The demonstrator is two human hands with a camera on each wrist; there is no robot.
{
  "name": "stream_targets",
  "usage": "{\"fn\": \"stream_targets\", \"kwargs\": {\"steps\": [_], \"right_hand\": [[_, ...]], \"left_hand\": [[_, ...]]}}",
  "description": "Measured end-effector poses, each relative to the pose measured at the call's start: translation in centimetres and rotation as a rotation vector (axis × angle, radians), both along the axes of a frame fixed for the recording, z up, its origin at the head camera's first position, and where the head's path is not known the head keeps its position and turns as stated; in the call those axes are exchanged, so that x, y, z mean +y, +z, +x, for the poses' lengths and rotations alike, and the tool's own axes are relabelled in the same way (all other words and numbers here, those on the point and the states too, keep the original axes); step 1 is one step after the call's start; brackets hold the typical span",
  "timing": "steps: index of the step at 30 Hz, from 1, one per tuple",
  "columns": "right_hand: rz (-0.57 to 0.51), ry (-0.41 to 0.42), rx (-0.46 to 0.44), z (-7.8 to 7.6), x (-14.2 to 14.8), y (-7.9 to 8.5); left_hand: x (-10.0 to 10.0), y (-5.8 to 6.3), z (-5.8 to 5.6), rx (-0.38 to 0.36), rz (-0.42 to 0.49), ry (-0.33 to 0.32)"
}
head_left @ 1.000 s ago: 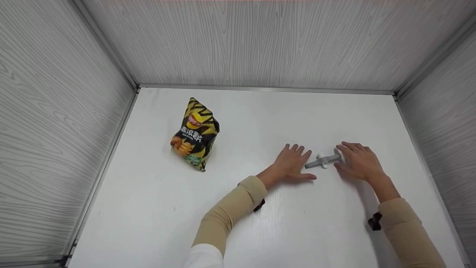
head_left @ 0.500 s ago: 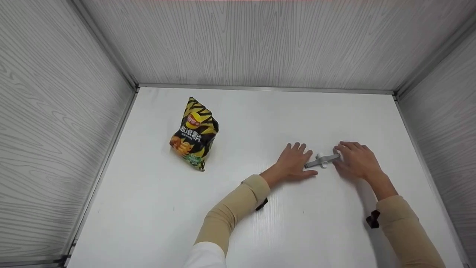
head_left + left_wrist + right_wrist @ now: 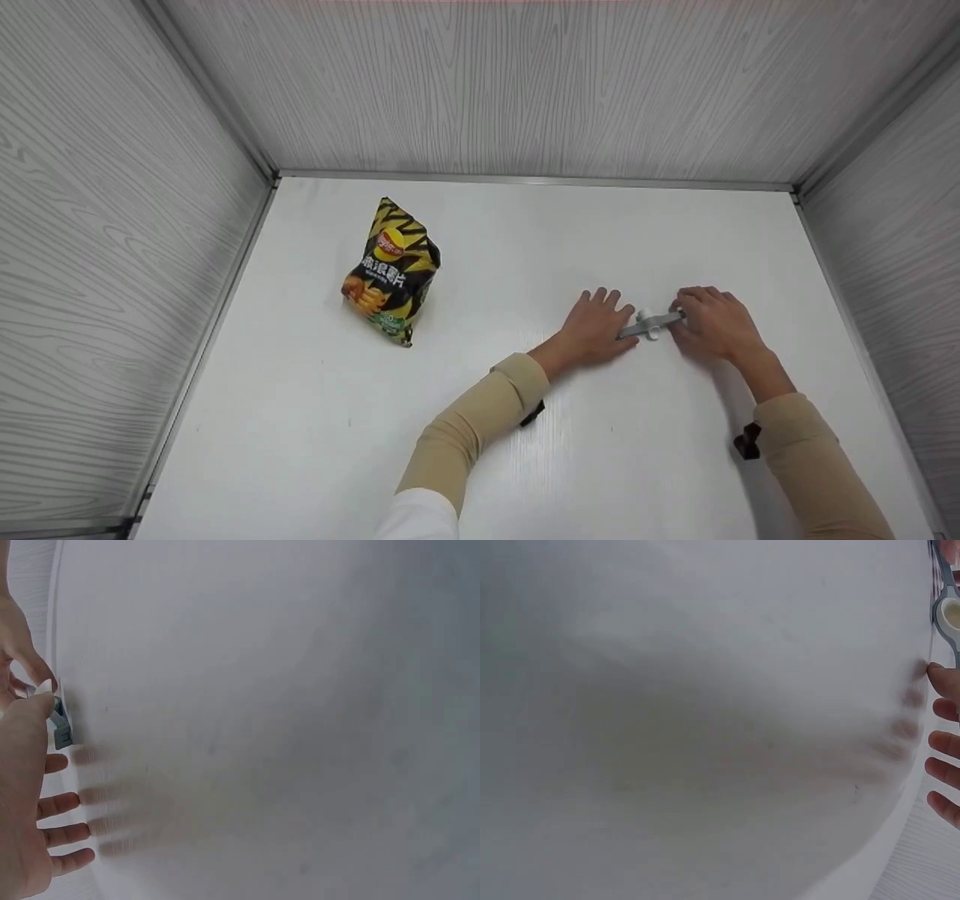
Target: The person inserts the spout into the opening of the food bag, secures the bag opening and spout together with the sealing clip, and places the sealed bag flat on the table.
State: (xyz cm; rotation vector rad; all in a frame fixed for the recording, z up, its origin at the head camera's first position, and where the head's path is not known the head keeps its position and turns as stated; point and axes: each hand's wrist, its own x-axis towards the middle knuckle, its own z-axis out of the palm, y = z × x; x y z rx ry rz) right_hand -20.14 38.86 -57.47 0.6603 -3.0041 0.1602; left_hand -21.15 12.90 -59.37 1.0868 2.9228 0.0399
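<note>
A slim grey bar with white round parts at its middle (image 3: 651, 324) lies across the right half of the white table, between both hands. My left hand (image 3: 594, 326) is at its left end, fingers straight and spread, thumb and index finger on either side of the bar. In the left wrist view the bar's dark end (image 3: 63, 736) shows just past the thumb. My right hand (image 3: 716, 324) has its thumb and index finger around the other end. In the right wrist view the ring-like middle (image 3: 949, 613) stands beside that thumb, whose tip covers the bar's end.
A black and yellow bag of chips (image 3: 391, 271) lies on the left part of the white table (image 3: 300, 420). Grey wood-grain panels (image 3: 525, 90) enclose the table at the back and sides. Small black devices (image 3: 748, 441) sit at both wrists.
Both hands have drawn slightly closer together over the bar. My left thumb has come in nearer to the bar's left end. The chip bag stays where it was.
</note>
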Motion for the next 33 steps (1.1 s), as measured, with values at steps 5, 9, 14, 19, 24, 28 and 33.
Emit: {"fn": "stream_targets", "kwargs": {"steps": [5, 9, 14, 19, 24, 28, 33], "right_hand": [[0.004, 0.001, 0.014, 0.1, -0.1, -0.2], [0.015, 0.011, 0.022, 0.1, -0.1, -0.3], [0.013, 0.014, 0.024, 0.1, -0.1, -0.3], [0.02, 0.009, 0.021, 0.1, -0.2, -0.2], [0.015, 0.007, 0.012, 0.5, -0.5, 0.0], [0.008, 0.005, 0.012, 0.9, -0.6, 0.3], [-0.009, 0.007, 0.028, 1.1, -0.8, 0.3]], "left_hand": [[0.1, -0.1, 0.1, 0.041, -0.004, -0.01], [0.2, 0.0, 0.2, 0.069, -0.024, -0.013], [0.3, 0.1, 0.1, 0.089, -0.036, -0.009], [0.3, -0.2, 0.0, 0.109, -0.037, -0.011], [0.2, -0.2, 0.0, 0.128, -0.034, -0.009], [0.1, -0.3, 0.2, 0.15, -0.018, -0.017], [-0.3, -0.1, 0.3, 0.145, -0.02, -0.02]]}}
